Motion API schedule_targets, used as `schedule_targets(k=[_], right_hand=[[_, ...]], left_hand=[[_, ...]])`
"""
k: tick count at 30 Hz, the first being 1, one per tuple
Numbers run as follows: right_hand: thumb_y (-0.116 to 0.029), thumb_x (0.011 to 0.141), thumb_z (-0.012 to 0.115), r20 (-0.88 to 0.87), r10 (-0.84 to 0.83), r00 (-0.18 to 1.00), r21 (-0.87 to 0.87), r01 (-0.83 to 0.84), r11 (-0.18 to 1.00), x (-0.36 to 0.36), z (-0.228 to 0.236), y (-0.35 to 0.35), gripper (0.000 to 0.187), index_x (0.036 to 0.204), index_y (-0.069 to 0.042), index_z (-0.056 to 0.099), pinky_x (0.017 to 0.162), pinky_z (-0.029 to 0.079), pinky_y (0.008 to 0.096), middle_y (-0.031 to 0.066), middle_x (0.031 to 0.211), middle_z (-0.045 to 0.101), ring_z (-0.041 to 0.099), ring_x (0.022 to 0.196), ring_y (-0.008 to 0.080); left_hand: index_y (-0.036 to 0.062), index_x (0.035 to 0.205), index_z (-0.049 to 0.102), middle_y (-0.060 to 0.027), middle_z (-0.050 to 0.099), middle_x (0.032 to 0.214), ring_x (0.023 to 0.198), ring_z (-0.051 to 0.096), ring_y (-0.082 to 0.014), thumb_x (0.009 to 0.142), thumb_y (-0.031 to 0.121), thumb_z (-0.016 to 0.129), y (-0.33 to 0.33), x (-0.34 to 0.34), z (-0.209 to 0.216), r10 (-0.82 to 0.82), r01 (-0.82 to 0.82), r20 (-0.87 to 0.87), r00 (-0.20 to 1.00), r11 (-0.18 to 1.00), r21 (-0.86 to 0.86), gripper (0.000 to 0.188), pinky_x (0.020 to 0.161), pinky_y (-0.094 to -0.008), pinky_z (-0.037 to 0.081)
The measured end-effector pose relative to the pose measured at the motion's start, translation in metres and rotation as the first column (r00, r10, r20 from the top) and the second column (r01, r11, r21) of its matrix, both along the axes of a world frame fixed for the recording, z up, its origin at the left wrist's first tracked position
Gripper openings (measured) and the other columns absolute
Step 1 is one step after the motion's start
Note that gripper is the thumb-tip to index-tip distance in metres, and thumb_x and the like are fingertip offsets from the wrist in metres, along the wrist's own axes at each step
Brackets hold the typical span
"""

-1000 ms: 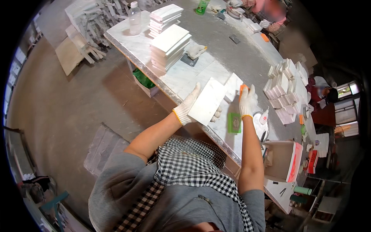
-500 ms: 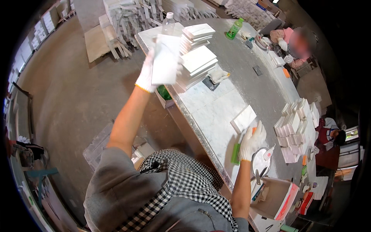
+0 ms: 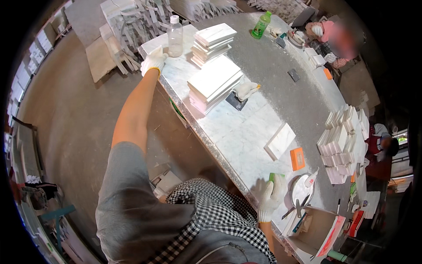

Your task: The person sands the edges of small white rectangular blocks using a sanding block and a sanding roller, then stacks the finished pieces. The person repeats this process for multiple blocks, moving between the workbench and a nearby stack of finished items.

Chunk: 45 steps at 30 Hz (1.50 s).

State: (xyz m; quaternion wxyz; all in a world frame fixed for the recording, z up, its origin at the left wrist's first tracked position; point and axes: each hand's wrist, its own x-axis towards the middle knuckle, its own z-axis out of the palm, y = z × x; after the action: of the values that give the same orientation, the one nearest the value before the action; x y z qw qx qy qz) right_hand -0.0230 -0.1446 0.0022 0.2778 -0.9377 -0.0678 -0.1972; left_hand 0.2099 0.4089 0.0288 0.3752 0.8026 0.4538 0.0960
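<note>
My left hand (image 3: 154, 60), in a white knit glove, is at the far left edge of the table beside a clear bottle (image 3: 175, 39). Its fingers look loosely apart, with no tile in them. Two stacks of white marble tiles stand close by: a near stack (image 3: 214, 79) and a farther stack (image 3: 214, 35). My right hand (image 3: 272, 200), gloved too, is closed around a green block (image 3: 276, 177) near the front edge; the glove covers most of the block. Past it lie an orange block (image 3: 297, 159) and a single white tile (image 3: 280, 141).
A bowl of white paste (image 3: 302, 189) sits right of my right hand, before an open cardboard box (image 3: 314, 226). More tiles are piled at the right (image 3: 338, 147). A rolled glove (image 3: 247, 90), a green bottle (image 3: 261, 25) and a co-worker (image 3: 325, 35) are farther off.
The tile has left my left hand, which moved left to the table edge. My right hand let go of the orange block and shifted nearer, onto the green block.
</note>
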Motion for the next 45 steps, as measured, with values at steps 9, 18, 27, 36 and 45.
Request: schedule_targets(k=[9, 18, 27, 36, 45], right_hand=[[-0.011, 0.089, 0.06, -0.059, -0.046, 0.997, -0.023, 0.044, 0.999, 0.015, 0.008, 0.009, 0.027, 0.112, 0.001, 0.066, 0.103, 0.042, 0.0474, 0.0201, 0.114, 0.065, 0.057, 0.113, 0.0405], [-0.015, 0.087, 0.062, -0.185, -0.194, 0.963, 0.006, 0.199, 0.98, 0.056, -0.003, 0.011, 0.041, 0.124, 0.0, 0.06, 0.09, 0.046, 0.0442, 0.0188, 0.111, 0.063, 0.058, 0.102, 0.0366], [-0.024, 0.086, 0.067, -0.098, -0.048, 0.994, 0.072, 0.055, 0.996, 0.084, 0.0, 0.04, 0.055, 0.133, 0.002, 0.051, 0.093, 0.047, 0.047, 0.022, 0.12, 0.059, 0.058, 0.108, 0.0392], [-0.029, 0.089, 0.062, -0.075, -0.261, 0.963, -0.2, 0.242, 0.95, 0.06, -0.03, -0.009, 0.052, 0.129, 0.003, 0.054, 0.093, 0.046, 0.0496, 0.0253, 0.117, 0.059, 0.058, 0.105, 0.0412], [-0.058, 0.079, 0.067, -0.338, -0.354, 0.872, -0.147, 0.323, 0.935, 0.149, -0.042, 0.033, 0.11, 0.159, -0.008, 0.011, 0.117, 0.03, 0.0482, 0.0299, 0.159, 0.021, 0.026, 0.146, 0.0459]], left_hand=[[0.024, 0.131, 0.065, -0.013, 0.062, 0.135, 0.125, 0.059, -0.0321, 0.092, 0.056, 0.048, 0.151, 0.093, -0.109, -0.261, 0.397, -0.325, 0.909, 0.782, 0.481, 0.053, 0.102, -0.0422, 0.047], [-0.0097, 0.132, 0.055, -0.0267, 0.06, 0.132, 0.113, 0.064, -0.0345, 0.093, 0.045, 0.059, 0.151, 0.083, -0.125, 0.073, -0.054, 0.407, 0.911, 0.997, -0.057, 0.068, 0.095, -0.0398, 0.05], [-0.0122, 0.112, 0.062, -0.0349, 0.063, 0.115, 0.108, 0.063, -0.0452, 0.095, 0.045, 0.054, 0.089, -0.061, -0.192, 0.054, -0.07, 0.06, 0.997, 0.941, 0.332, 0.061, 0.095, -0.0481, 0.049], [0.009, 0.074, 0.06, -0.0008, 0.053, 0.062, 0.049, 0.048, -0.0156, 0.095, 0.047, 0.051, -0.092, -0.132, -0.124, -0.875, 0.577, -0.476, 0.084, 0.432, -0.693, 0.045, 0.046, -0.0343, 0.038], [0.0042, 0.104, 0.073, -0.0138, 0.073, 0.095, 0.086, 0.067, -0.0255, 0.099, 0.048, 0.052, -0.309, -0.161, 0.0, -0.756, 0.709, -0.04, -0.654, -0.594, -0.38, 0.049, 0.081, -0.0398, 0.051]])
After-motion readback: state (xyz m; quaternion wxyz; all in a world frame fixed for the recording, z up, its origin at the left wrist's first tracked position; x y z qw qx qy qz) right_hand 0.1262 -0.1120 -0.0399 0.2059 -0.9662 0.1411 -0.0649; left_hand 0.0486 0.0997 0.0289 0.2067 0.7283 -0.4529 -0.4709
